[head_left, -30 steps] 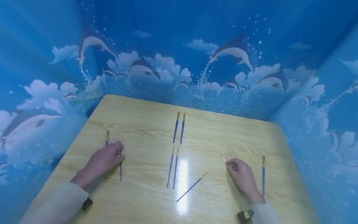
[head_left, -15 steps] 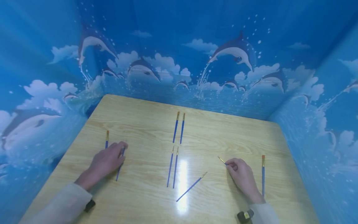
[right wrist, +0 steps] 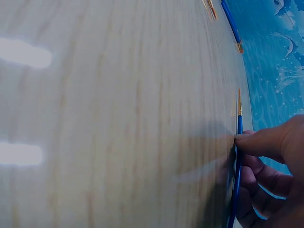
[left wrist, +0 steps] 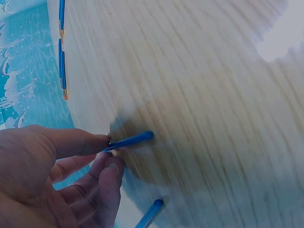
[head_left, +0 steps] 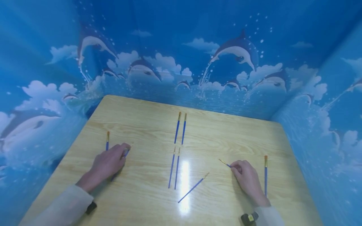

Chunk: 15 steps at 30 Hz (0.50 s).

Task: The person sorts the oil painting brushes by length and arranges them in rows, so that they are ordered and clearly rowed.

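Observation:
My left hand pinches a slim blue paintbrush between thumb and fingers; its handle end sticks out toward the camera in the left wrist view. Another blue paintbrush lies just beyond that hand, partly hidden by it. On the right, my right hand pinches a thin blue paintbrush with a gold ferrule and fine pointed tip, close over the tabletop. To the right of this hand lies a wider flat paintbrush, its lower end hidden by the wrist.
On the wooden table, a back pair of paintbrushes lies behind a nearer pair of thin paintbrushes. One single paintbrush lies diagonally between the pairs and my right hand. A dolphin-print curtain surrounds the table's back and sides.
The brush in my left hand has turned from nearly upright in view to slanting, its tip swinging right. The brush in my right hand has tilted, its tip swinging left. The lying brushes stay put.

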Each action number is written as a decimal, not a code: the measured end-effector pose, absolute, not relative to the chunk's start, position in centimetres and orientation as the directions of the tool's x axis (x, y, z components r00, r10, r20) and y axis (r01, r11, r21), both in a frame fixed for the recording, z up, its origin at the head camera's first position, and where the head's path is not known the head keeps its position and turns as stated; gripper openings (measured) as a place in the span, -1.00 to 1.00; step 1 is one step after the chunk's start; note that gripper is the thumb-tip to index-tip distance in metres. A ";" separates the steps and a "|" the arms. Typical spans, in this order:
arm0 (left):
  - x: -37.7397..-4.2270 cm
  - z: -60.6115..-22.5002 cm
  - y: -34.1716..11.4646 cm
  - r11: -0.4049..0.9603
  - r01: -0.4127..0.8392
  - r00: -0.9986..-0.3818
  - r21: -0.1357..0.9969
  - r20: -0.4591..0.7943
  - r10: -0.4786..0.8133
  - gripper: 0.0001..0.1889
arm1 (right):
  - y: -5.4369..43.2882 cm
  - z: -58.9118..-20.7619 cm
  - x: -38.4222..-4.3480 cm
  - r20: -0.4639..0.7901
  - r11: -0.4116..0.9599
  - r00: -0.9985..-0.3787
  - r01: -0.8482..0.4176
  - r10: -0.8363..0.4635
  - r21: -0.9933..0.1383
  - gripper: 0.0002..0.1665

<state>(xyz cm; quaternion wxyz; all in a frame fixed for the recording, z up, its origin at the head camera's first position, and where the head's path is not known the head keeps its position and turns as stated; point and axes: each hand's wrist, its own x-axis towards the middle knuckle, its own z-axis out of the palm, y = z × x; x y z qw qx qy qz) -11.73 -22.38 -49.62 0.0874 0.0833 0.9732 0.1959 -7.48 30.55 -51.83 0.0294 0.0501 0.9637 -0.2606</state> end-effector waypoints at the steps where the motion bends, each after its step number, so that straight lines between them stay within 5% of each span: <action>1: -11.7 -49.7 -22.4 0.910 0.134 -0.972 0.393 -0.128 0.198 -0.53 | 30.5 -51.8 -7.5 -0.082 0.859 -0.993 0.113 0.083 -0.500 -0.83; 15: -11.2 -50.1 -22.3 0.900 0.197 -0.975 0.388 -0.022 0.223 -0.62 | 28.5 -50.1 -8.5 -0.009 0.811 -0.998 0.058 0.065 -0.582 -0.84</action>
